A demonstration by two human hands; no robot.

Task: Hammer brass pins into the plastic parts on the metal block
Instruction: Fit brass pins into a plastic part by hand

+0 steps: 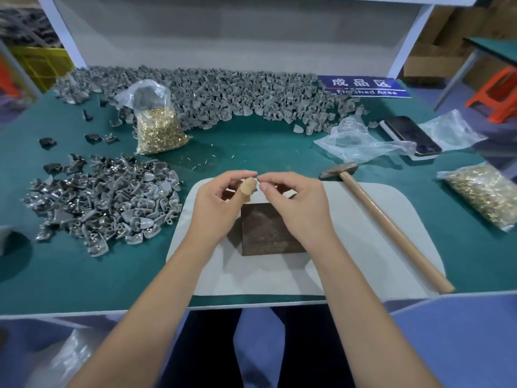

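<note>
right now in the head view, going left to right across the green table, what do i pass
pile of grey plastic parts → bag of brass pins → left hand → right hand → hammer → second bag of brass pins

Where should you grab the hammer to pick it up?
Probably by the wooden handle, around its lower half, which lies bare on the white mat. The hammer lies flat to the right of the metal block, its head pointing away, so the right hand could come down from above and curl around it.
</note>
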